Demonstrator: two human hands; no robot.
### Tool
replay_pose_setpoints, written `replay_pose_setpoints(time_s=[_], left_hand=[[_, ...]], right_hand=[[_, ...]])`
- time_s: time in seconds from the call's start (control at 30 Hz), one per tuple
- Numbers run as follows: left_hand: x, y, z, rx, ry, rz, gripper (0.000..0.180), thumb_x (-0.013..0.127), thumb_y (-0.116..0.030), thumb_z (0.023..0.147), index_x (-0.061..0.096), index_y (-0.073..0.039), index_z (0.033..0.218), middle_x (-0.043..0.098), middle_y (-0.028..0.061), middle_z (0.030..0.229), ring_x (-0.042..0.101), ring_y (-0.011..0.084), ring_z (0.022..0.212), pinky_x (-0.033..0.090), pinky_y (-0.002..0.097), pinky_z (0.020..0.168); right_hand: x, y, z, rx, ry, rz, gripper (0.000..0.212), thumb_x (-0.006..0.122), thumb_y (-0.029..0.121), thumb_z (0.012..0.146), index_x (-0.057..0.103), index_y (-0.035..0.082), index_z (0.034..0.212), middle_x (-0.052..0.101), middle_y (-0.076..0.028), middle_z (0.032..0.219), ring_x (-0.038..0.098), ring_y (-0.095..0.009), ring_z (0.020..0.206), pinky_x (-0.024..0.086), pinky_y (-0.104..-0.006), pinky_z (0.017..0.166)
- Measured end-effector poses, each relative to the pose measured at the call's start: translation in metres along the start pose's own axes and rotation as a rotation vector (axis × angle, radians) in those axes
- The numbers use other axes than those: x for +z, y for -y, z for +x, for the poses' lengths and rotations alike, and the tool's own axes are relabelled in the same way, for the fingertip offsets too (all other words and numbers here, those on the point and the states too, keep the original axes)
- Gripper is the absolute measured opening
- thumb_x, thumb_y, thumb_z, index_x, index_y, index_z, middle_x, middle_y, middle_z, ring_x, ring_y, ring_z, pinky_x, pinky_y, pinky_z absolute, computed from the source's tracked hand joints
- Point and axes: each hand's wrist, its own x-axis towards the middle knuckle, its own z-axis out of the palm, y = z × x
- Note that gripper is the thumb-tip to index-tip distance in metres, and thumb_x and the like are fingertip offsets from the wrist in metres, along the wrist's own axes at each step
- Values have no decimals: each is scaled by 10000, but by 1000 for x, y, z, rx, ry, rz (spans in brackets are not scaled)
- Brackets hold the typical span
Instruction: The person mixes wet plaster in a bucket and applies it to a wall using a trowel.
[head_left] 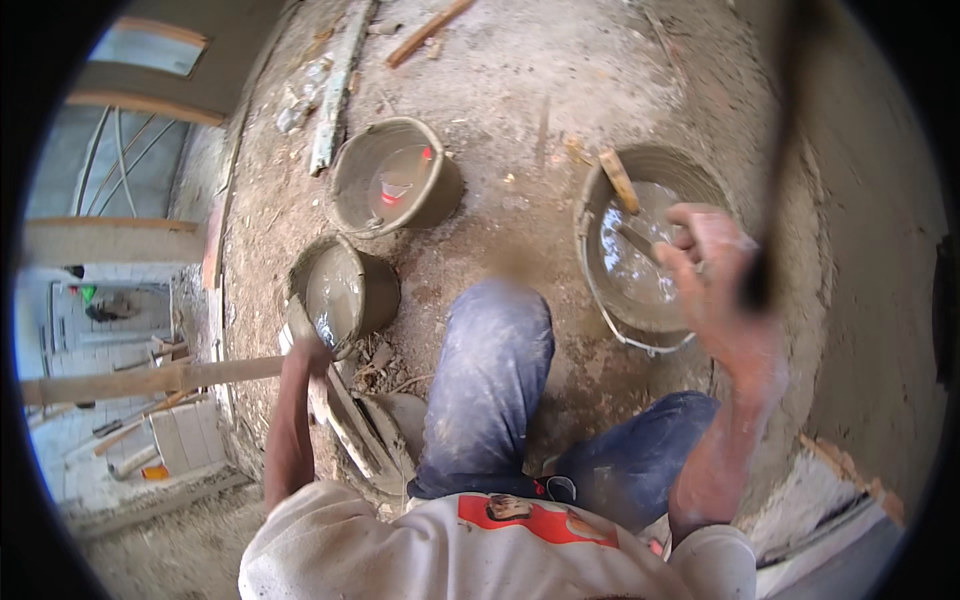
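Right hand (712, 250): grip clamped on a tool (638, 242), narrow and grey; tool pointing leftward over the inside of the right bucket (660, 160); cannot tell whether touching the liquid. Right bucket: grey, mud-smeared, upright on the floor (490, 90); part-filled with murky grey liquid, bright with reflections; wire handle (650, 349) hanging along the near side; wooden stick (619, 181) leaning at the far rim, one end inside.

Left hand (308, 355): just beside the lower bucket (382, 295), near its rim and the upper end of some boards (350, 425); state of grip hidden from above, cannot tell whether apart, together or clamped. Lower bucket: grey, part-filled with cloudy liquid; upper bucket (447, 195): just beyond, similar, with red patches (390, 197) showing at the liquid.

Pole (150, 381): long, wooden, running from the left edge to near the left hand. Beyond the buckets: pale plank (343, 90) and brown batten (428, 32), flat on the dirty floor. Worn: dusty blue jeans (488, 370), left knee between lower and right buckets; pale shirt (400, 555) with red print.
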Motion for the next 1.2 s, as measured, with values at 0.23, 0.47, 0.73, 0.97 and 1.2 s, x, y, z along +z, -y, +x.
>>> replay_pose_setpoints(time_s=[0.23, 0.47, 0.73, 0.97, 1.2], left_hand=[[-202, 60, 43, -239, -1234, -745, 479, 650, -253, 924, 520, -41, 1333, 700, 313, 894, 701, 481, 869, 552, 567, 773], [-290, 65, 131, -155, -1043, -704, 621, 720, -209, 862, 530, -147, 1450, 648, 250, 1304, 650, 402, 1180, 540, 526, 983], [-258, 90, 139, -123, -1169, -1024, 180, 711, -121, 866, 779, 38, 918, 744, 186, 725, 747, 273, 630, 612, 398, 640], [-250, 58, 5, 82, -1463, -1115, 188, 674, -119, 916, 750, 43, 973, 721, 152, 713, 716, 199, 657, 556, 346, 632], [-295, -19, -139, 453, -1539, -827, 139, 670, -104, 946, 719, -15, 1040, 730, 175, 891, 720, 293, 754, 560, 399, 690]], right_hand=[[1, -17, 16, -65, -206, 28, 193, 714, 150, 932, 689, 26, 1078, 735, -162, 1001, 739, -297, 883, 582, -425, 785], [3, -31, 12, -33, -148, -101, 220, 702, 193, 940, 686, 34, 1092, 731, -174, 1043, 714, -359, 947, 573, -449, 829], [20, -10, 21, 38, -19, -117, 250, 657, 236, 970, 681, 53, 1137, 711, -158, 1126, 684, -379, 1017, 545, -482, 876], [31, -20, 22, -31, -80, -81, 235, 669, 215, 956, 682, 52, 1125, 720, -166, 1068, 688, -390, 984, 545, -487, 862], [32, -28, 35, -61, -87, -60, 242, 672, 220, 936, 677, 47, 1106, 720, -204, 1007, 689, -418, 964, 539, -512, 847]])
